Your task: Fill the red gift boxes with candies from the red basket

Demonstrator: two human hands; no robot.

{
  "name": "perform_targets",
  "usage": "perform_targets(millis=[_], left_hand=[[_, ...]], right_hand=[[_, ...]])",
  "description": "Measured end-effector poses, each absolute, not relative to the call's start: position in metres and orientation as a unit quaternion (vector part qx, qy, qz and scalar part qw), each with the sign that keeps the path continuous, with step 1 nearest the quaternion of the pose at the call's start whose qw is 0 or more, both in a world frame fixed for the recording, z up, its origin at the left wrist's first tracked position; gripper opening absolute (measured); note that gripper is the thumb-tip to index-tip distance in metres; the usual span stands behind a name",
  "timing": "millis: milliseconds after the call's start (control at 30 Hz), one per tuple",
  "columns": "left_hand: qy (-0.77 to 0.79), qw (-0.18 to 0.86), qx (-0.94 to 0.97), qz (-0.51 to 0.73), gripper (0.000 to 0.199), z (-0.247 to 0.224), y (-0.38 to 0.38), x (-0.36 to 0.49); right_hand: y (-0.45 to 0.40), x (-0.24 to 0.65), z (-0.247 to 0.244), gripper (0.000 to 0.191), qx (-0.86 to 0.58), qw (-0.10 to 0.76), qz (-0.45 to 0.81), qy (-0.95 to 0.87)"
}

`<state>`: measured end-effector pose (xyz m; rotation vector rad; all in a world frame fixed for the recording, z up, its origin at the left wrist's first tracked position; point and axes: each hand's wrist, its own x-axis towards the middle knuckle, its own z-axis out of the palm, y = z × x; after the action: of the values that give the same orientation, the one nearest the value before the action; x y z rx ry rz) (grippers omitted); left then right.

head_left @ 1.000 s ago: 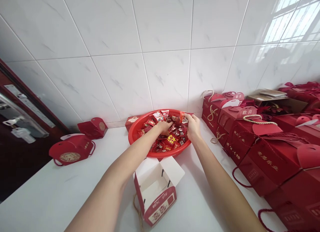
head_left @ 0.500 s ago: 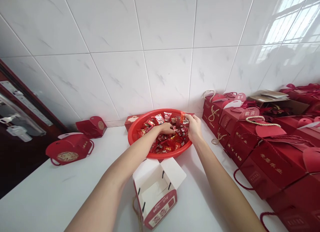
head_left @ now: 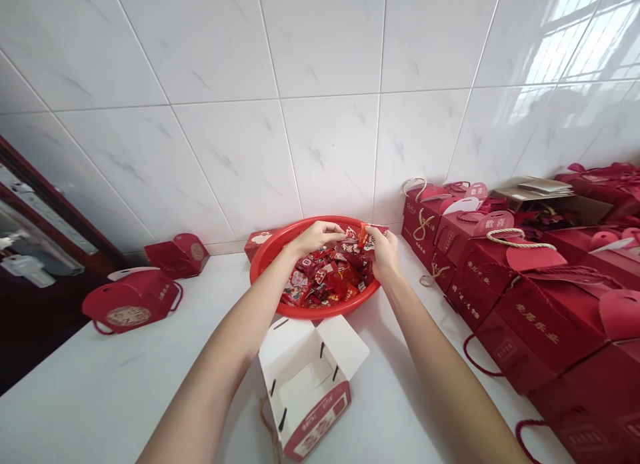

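Note:
A red plastic basket (head_left: pixel 261 277) holds many small wrapped candies (head_left: pixel 320 277), mostly red. Over its far left part, my left hand (head_left: pixel 316 237) has thumb and fingers pinched together; whatever is between the fingertips is too small to make out. My right hand (head_left: pixel 386 254) is closed on red candy packets (head_left: pixel 369 241) at the basket's right rim. In front of the basket stands an open gift box (head_left: pixel 307 384), white inside with a red printed front and its flaps folded out. Nothing lies inside the box.
Two red gift boxes (head_left: pixel 135 303) sit at the left of the white table (head_left: pixel 200 357). Rows of closed red boxes (head_left: pixel 520 324) with rope handles line the right side. A tiled wall (head_left: pixel 330 157) rises behind; a door with keys (head_left: pixel 30 267) is at far left.
My left hand has lifted out of the candies and drawn left and up, its fingers pinched. My right hand stays at the right rim with its packets.

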<state>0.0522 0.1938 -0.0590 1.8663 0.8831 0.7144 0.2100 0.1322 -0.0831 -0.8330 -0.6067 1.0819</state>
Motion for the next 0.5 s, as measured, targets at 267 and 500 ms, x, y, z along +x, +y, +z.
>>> perform_targets(millis=[267, 500], left_hand=[[0.382, 0.441, 0.72, 0.374, 0.019, -0.061, 0.198, 0.047], [0.4, 0.453, 0.689, 0.4, 0.018, -0.071, 0.208, 0.04]], right_hand=[[0.135, 0.211, -0.085, 0.019, -0.379, 0.74, 0.487, -0.269], [0.133, 0.212, -0.083, 0.019, -0.357, 0.734, 0.506, -0.278]])
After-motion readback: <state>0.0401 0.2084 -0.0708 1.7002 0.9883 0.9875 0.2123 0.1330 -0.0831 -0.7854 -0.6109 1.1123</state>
